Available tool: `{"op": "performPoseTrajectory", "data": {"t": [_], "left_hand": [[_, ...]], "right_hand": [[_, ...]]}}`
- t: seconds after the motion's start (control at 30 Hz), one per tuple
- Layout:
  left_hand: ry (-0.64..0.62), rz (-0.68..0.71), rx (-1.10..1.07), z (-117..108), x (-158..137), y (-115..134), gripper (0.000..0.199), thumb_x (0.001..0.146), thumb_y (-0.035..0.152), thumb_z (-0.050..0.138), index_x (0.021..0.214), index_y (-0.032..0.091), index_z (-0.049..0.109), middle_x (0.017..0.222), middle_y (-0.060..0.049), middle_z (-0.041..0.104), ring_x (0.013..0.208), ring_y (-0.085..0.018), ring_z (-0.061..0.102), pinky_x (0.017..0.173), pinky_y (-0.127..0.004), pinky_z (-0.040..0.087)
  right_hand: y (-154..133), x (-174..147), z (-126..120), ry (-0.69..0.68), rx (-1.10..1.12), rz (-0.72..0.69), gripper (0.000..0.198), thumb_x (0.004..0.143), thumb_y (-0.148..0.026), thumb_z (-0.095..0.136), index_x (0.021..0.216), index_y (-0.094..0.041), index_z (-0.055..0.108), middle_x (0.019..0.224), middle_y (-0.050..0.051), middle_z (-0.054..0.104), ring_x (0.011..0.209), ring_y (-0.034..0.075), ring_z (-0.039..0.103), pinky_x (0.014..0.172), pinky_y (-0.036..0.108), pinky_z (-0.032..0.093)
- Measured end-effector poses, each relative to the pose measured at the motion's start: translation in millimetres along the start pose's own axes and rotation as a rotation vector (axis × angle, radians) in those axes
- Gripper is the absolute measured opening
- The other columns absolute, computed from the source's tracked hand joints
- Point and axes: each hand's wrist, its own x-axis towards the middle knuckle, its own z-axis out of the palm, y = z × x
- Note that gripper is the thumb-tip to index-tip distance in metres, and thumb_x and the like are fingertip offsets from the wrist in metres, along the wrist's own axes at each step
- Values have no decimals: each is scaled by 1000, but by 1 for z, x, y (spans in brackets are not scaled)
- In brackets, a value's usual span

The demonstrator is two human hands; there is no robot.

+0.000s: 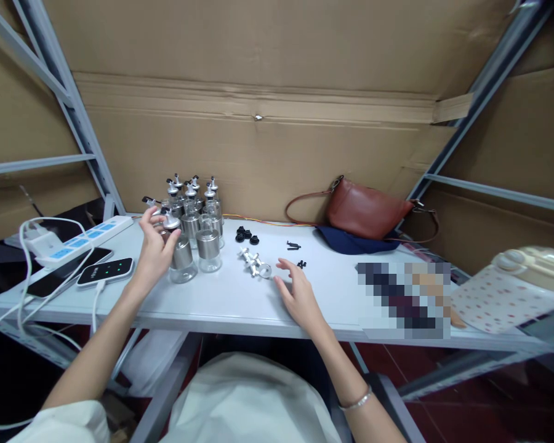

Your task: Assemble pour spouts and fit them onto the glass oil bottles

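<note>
My left hand (pixel 154 246) is at the top of a glass bottle (pixel 181 255) with a steel sleeve, its thumb and fingers on either side of the silver pourer cap (pixel 170 220). This bottle stands upright on the table. Beside it is another sleeved bottle (pixel 208 246) whose top has no visible pourer. My right hand (pixel 300 298) hovers low over the table, thumb and fingers apart and nothing held. Just left of its fingertips lie several silver pourer parts (pixel 253 263). Small black pieces (pixel 301 264) are beyond its fingers.
More bottles with pourers (pixel 191 209) stand behind. Black caps (pixel 245 234) and a black forked piece (pixel 293 245) lie mid-table. A brown handbag (pixel 367 209) rests on dark blue cloth (pixel 351 241). Left are a power strip (pixel 92 239) and a cabled device (pixel 105 272); right, a dotted container (pixel 493 292).
</note>
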Motion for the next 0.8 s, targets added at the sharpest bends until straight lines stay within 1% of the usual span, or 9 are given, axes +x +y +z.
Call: {"op": "performPoseTrajectory", "data": {"t": [0.1, 0.17, 0.23, 0.3, 0.43, 0.53, 0.67, 0.73, 0.8], "left_hand": [[-44, -88, -99, -8, -18, 12, 56, 76, 38, 60, 123, 20, 33, 111, -11, 53, 95, -22, 59, 89, -39, 47], [-125, -166, -188, -10, -28, 24, 46, 76, 44, 61, 111, 20, 43, 103, -8, 60, 95, -23, 59, 89, -39, 46], [-224, -216, -283, -10, -35, 37, 39, 76, 47, 61, 100, 19, 50, 94, -7, 64, 92, -22, 60, 88, -37, 46], [-309, -231, -358, -5, -40, 50, 36, 75, 49, 62, 94, 19, 55, 90, -7, 65, 89, -22, 60, 85, -35, 47], [-432, -218, -477, 12, -47, 66, 33, 78, 49, 62, 91, 19, 60, 89, -6, 65, 87, -21, 59, 84, -32, 45], [-454, -191, -570, 27, -54, 71, 32, 80, 48, 60, 93, 19, 60, 87, -5, 63, 87, -19, 57, 86, -31, 43], [-499, -198, -737, 44, -61, 74, 34, 82, 48, 57, 99, 19, 59, 89, -5, 60, 88, -20, 56, 86, -31, 43], [-539, -206, -795, 49, -63, 76, 37, 82, 50, 56, 101, 18, 58, 90, -6, 60, 89, -20, 56, 86, -32, 43], [-584, -197, -823, 53, -64, 79, 39, 83, 53, 54, 102, 19, 58, 93, -7, 60, 91, -21, 57, 87, -32, 43]], "right_hand": [[-2, 0, -1, 6, -16, -18, 31, 91, -28, 45, 121, -19, 48, 110, 12, 61, 105, 25, 56, 90, 45, 46], [-3, 0, -2, -4, -46, -60, 25, 91, -26, 44, 113, -18, 53, 104, 12, 61, 100, 25, 56, 88, 44, 47], [-4, 1, -2, -49, -88, -115, 18, 91, -22, 43, 101, -18, 57, 97, 11, 61, 95, 24, 56, 86, 43, 46], [-5, 1, -2, -129, -120, -158, 19, 91, -20, 41, 95, -19, 59, 96, 10, 60, 93, 24, 54, 85, 43, 47], [-5, 3, 0, -262, -133, -188, 24, 92, -18, 40, 107, -19, 59, 106, 11, 62, 102, 25, 52, 87, 45, 46], [-4, 2, 1, -287, -126, -194, 24, 91, -19, 42, 109, -20, 59, 109, 11, 62, 105, 25, 53, 89, 45, 45], [-4, 1, -2, -221, -56, -184, 21, 90, -22, 46, 105, -20, 60, 109, 11, 61, 104, 24, 55, 91, 45, 45], [-9, 4, -5, -127, 41, -155, 19, 90, -23, 46, 101, -21, 61, 106, 10, 61, 102, 23, 56, 90, 42, 46], [-19, 10, -9, -22, 152, -104, 18, 91, -25, 45, 99, -21, 61, 102, 9, 62, 98, 22, 57, 85, 38, 48]]}}
